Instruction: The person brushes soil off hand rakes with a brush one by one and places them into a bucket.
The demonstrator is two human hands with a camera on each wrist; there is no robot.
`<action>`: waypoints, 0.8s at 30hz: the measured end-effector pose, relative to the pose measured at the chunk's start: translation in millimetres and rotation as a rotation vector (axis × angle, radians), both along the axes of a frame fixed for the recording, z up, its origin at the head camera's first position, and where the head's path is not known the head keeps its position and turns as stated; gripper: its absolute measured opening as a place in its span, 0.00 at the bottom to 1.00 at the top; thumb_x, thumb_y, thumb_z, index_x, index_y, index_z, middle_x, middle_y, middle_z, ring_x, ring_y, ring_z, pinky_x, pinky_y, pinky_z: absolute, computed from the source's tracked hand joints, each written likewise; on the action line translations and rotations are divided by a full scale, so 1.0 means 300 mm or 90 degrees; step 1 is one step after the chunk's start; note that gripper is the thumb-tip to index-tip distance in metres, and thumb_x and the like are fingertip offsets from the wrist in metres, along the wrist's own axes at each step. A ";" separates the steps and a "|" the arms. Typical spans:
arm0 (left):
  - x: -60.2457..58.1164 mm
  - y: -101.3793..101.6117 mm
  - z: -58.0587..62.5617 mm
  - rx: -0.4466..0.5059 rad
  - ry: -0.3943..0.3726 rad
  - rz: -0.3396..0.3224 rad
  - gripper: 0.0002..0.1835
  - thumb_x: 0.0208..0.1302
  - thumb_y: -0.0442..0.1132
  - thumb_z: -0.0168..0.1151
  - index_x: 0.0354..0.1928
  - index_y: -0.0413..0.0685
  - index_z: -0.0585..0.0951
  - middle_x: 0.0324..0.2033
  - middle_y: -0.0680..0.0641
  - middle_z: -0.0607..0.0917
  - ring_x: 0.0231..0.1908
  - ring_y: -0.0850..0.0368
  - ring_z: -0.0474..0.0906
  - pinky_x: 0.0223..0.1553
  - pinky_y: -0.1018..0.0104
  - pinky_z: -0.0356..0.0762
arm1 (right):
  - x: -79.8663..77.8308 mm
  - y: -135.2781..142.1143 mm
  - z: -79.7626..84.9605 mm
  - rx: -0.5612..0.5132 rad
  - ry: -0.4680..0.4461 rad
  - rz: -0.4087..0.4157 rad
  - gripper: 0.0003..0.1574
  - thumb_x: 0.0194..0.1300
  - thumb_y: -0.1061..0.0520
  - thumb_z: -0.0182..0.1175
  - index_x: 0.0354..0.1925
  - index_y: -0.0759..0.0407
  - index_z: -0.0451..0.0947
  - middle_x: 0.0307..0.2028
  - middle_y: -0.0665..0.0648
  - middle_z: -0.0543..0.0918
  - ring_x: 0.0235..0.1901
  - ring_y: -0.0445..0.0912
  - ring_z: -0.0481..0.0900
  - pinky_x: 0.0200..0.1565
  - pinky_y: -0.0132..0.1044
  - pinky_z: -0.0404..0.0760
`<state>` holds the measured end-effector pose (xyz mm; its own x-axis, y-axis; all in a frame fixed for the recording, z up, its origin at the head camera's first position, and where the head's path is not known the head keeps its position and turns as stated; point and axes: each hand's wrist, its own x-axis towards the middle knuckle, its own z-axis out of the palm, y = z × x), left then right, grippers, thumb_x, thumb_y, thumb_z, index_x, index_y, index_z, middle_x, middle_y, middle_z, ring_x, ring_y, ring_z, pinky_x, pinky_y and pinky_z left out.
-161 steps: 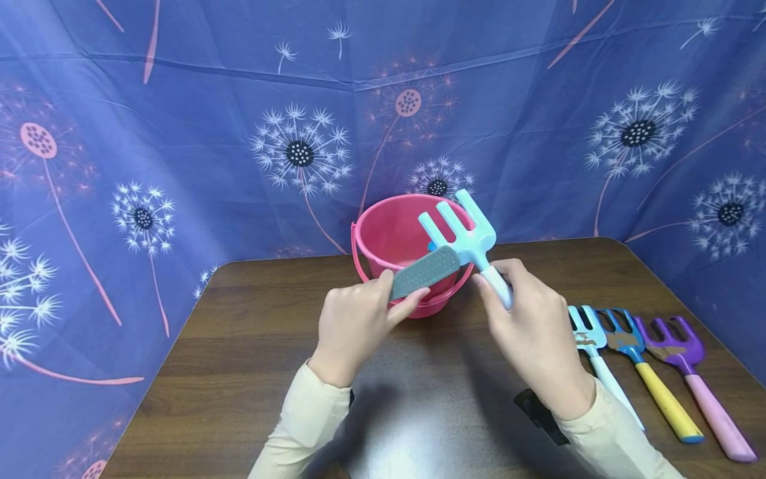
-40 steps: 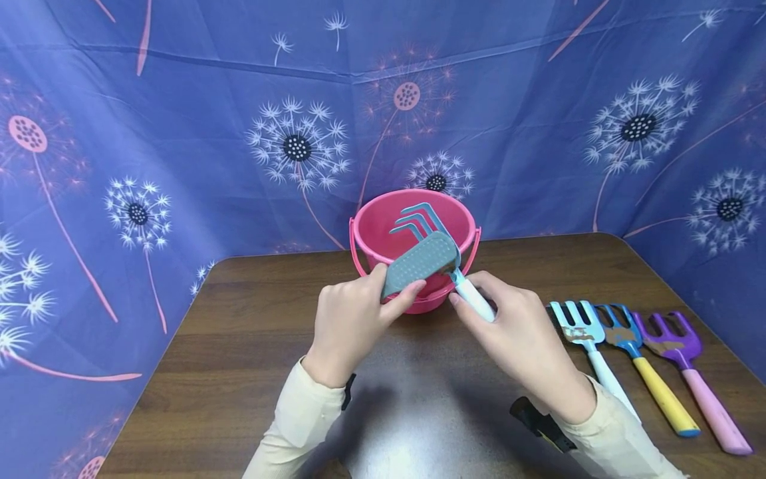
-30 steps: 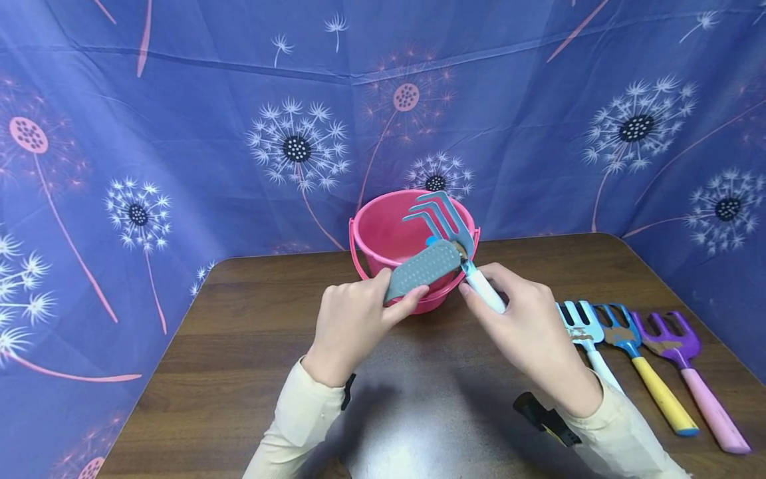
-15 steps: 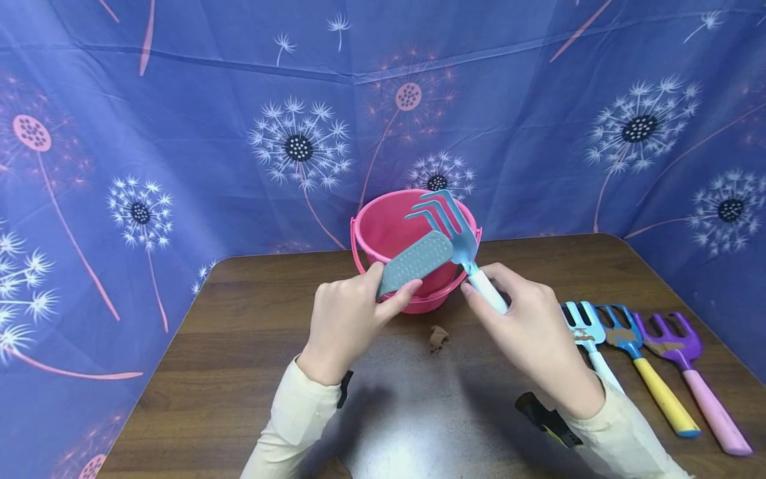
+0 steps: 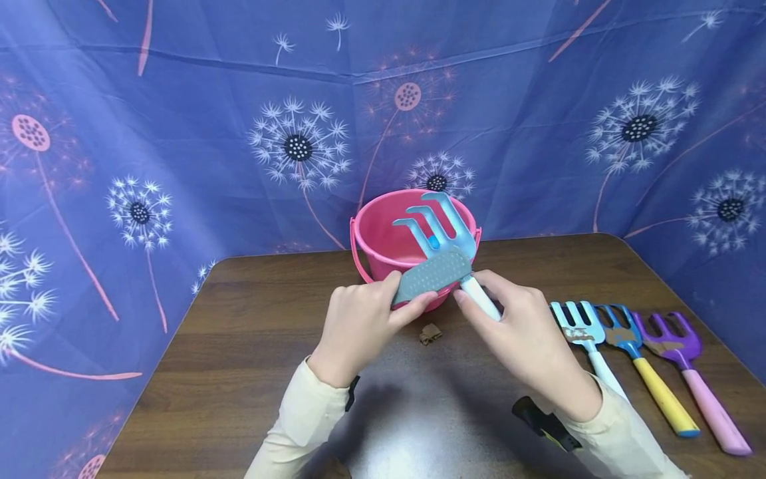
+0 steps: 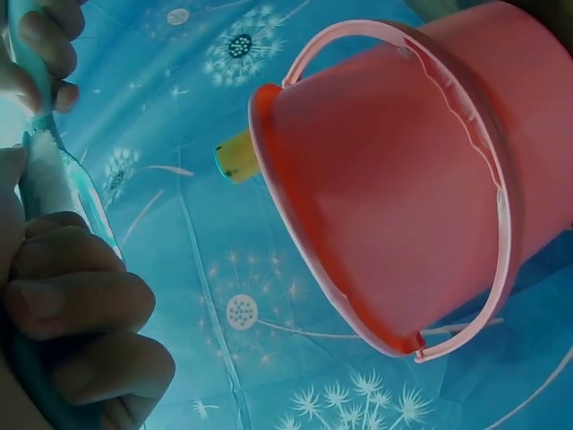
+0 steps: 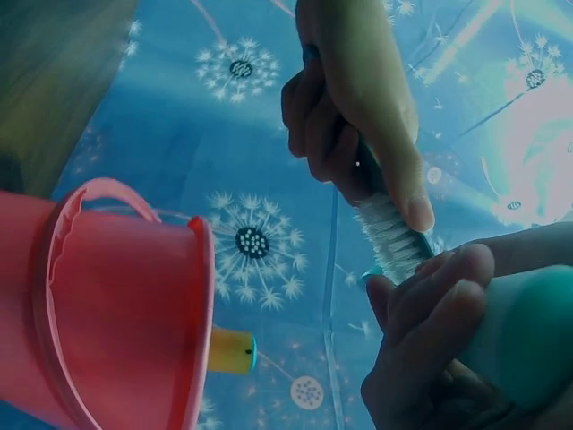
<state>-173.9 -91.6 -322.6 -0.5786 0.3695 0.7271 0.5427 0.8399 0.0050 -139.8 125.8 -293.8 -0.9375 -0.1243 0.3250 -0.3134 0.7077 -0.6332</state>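
My left hand grips a grey-green scrub brush, whose white bristles show in the right wrist view. The brush lies across the base of a light blue hand rake, bristle side against it. My right hand holds that rake by its white handle, tines pointing up and left. Both tools are held up in front of a pink bucket. On the table below them lies a crumpled brown clump.
To the right lie a pale blue hand rake, a blue one with a yellow handle and a purple one with a pink handle, all brown-smeared. A yellow handle sticks out of the bucket. Patterned blue cloth hangs behind the table.
A brown clump has dropped from the rake onto the table and shifted slightly left. The brush has swept back and forth over the rake's base, and the rake has turned.
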 end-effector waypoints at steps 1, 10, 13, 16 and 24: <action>-0.001 -0.001 0.000 -0.002 0.000 0.005 0.30 0.62 0.66 0.65 0.20 0.53 0.66 0.11 0.58 0.57 0.12 0.63 0.50 0.17 0.70 0.46 | 0.001 0.001 0.002 -0.007 -0.017 0.008 0.16 0.74 0.43 0.58 0.50 0.49 0.81 0.25 0.52 0.78 0.20 0.43 0.73 0.24 0.35 0.73; -0.018 -0.027 0.009 0.010 0.026 0.059 0.29 0.63 0.67 0.64 0.23 0.51 0.68 0.10 0.55 0.60 0.11 0.63 0.51 0.16 0.70 0.47 | 0.010 -0.003 0.006 -0.054 -0.095 0.046 0.18 0.74 0.37 0.57 0.49 0.47 0.79 0.21 0.53 0.74 0.13 0.44 0.75 0.19 0.37 0.74; -0.025 -0.044 0.012 0.022 0.039 0.088 0.31 0.69 0.68 0.56 0.23 0.49 0.69 0.10 0.54 0.61 0.11 0.62 0.52 0.16 0.70 0.47 | 0.011 -0.007 0.003 -0.059 -0.093 0.045 0.18 0.74 0.38 0.58 0.49 0.47 0.80 0.21 0.53 0.74 0.13 0.43 0.74 0.19 0.37 0.74; -0.027 -0.048 0.012 0.049 0.034 0.082 0.34 0.74 0.70 0.41 0.24 0.48 0.69 0.10 0.54 0.62 0.10 0.62 0.54 0.15 0.70 0.48 | 0.008 -0.011 -0.003 -0.058 -0.087 0.043 0.17 0.73 0.39 0.59 0.49 0.48 0.80 0.21 0.53 0.75 0.13 0.43 0.74 0.18 0.37 0.73; -0.005 0.017 -0.007 0.071 0.032 -0.029 0.36 0.73 0.71 0.29 0.25 0.50 0.68 0.11 0.56 0.62 0.12 0.64 0.56 0.16 0.71 0.52 | 0.005 -0.025 -0.007 -0.035 -0.071 0.051 0.16 0.75 0.40 0.57 0.49 0.48 0.80 0.20 0.50 0.74 0.15 0.41 0.71 0.20 0.35 0.72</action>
<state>-175.4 -86.5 -324.8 -0.5247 0.3095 0.7931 0.5819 0.8103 0.0688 -138.5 118.4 -295.9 -0.9559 -0.1856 0.2278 -0.2934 0.6465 -0.7042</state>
